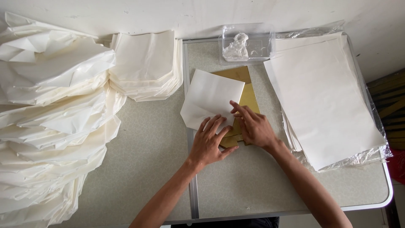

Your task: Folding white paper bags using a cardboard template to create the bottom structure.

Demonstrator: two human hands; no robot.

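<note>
A white sheet of paper [211,98], folded over, lies on a gold-brown board [247,96] in the middle of the table. My left hand [211,141] presses flat on the sheet's near edge, fingers spread. My right hand [252,125] rests beside it, fingertips on the sheet's right edge and palm over the board. Both hands press down; neither one grips anything.
A tall stack of flat white sheets [325,99] on clear plastic wrap sits at the right. A pile of folded paper [145,65] lies at the back left, and a large heap of folded paper [50,118] fills the left side. A clear plastic tub [247,44] stands at the back.
</note>
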